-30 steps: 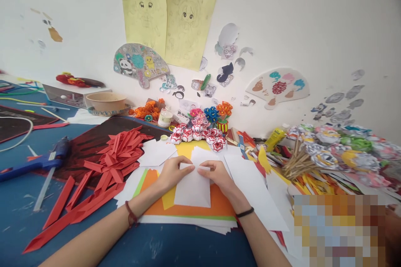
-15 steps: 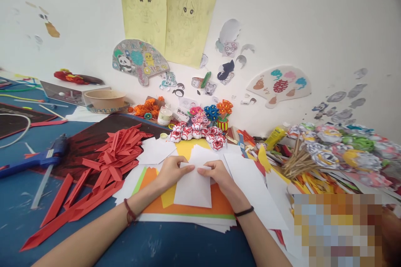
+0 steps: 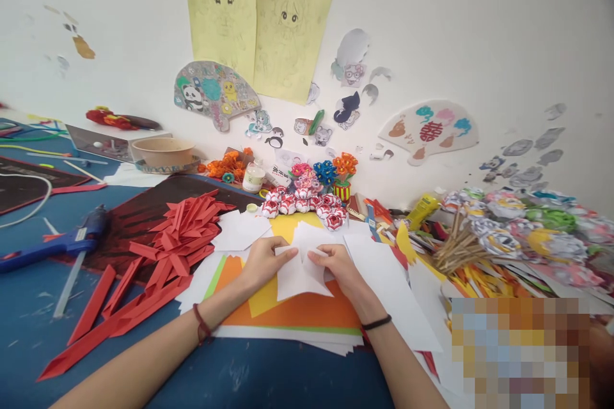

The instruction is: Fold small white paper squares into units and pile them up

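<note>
The left hand [image 3: 267,263] and right hand [image 3: 338,264] each pinch the white paper [image 3: 303,282] near its top — opposed grips that likely keep both sides equally controlled. The sheet sits over orange paper [image 3: 283,316], lower edge bowed.

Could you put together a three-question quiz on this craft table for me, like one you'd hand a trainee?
1. Multiple choice: what colour is the paper pinched between the left hand and the right hand?
A) green
B) white
C) red

2. True or false: the right arm wears a black band.

3. Fill in: the heap of red folded strips lies to the person's ____ of the pinched paper.

Key: 1. B; 2. true; 3. left.
</note>
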{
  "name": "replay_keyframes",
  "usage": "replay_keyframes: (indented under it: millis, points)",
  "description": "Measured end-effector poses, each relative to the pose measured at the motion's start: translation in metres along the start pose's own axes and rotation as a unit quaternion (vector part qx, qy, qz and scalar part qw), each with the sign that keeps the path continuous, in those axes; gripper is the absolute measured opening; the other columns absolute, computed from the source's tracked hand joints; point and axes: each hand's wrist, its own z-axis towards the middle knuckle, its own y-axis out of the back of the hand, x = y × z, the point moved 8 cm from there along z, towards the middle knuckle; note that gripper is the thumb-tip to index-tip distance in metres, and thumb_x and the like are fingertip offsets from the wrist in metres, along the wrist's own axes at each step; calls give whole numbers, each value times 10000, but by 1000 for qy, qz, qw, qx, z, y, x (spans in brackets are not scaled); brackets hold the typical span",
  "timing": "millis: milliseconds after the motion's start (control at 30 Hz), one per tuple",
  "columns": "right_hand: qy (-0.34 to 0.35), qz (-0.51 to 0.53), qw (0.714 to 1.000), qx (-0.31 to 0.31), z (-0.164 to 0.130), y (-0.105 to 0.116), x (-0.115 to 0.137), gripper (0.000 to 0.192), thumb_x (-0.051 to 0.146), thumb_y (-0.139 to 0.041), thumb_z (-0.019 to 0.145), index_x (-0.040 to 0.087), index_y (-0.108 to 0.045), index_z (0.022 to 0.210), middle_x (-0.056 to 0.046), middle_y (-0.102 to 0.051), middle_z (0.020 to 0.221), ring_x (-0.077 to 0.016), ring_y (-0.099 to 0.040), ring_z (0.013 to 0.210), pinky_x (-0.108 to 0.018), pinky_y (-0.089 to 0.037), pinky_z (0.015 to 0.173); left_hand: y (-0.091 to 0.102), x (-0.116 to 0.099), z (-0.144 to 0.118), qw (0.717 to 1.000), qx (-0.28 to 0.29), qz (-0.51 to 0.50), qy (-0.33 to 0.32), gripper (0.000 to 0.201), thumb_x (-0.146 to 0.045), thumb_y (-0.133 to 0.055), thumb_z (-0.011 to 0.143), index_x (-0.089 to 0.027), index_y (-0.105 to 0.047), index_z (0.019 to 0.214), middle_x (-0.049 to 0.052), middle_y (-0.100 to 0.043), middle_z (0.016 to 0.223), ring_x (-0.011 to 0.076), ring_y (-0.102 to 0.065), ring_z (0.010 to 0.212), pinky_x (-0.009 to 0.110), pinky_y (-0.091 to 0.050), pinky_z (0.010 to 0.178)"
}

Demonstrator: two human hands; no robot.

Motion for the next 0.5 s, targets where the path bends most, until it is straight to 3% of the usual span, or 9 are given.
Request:
replay_keyframes:
  millis: [133,267,400,500]
  points:
    - [24,22,998,47,-3,-5,11,472,421,-790,582,149,-675,951,-73,-708,850,-223,-660,785,-318,-509,694,2,2,1,1000,-20,-12,0,327,-471,-581,753,-173,-676,847,27,-691,835,172,-577,695,249,-404,606]
    - [14,30,995,93,-7,-11,13,682,357,-826,548,209,-578,1166,-61,-713,882,-236,-671,811,-369,-518,730,6,-3,1,999,-33,-40,-15,303,-455,-577,769,-180,-671,853,34,-692,881,186,-602,784,253,-424,665]
    - [27,22,995,99,-6,-13,12,569,359,-840,512,136,-669,1007,-118,-710,949,-281,-658,891,-415,-506,790,11,-7,2,996,-42,-79,-14,361,-449,-625,734,-187,-629,982,41,-682,917,184,-605,776,246,-433,621]
    - [55,31,996,63,-4,-8,16,514,363,-829,537,131,-687,973,-126,-703,992,-284,-647,927,-410,-497,818,3,-3,2,991,5,-129,22,460,-473,-636,713,-159,-601,1047,50,-684,827,180,-601,667,244,-425,532]
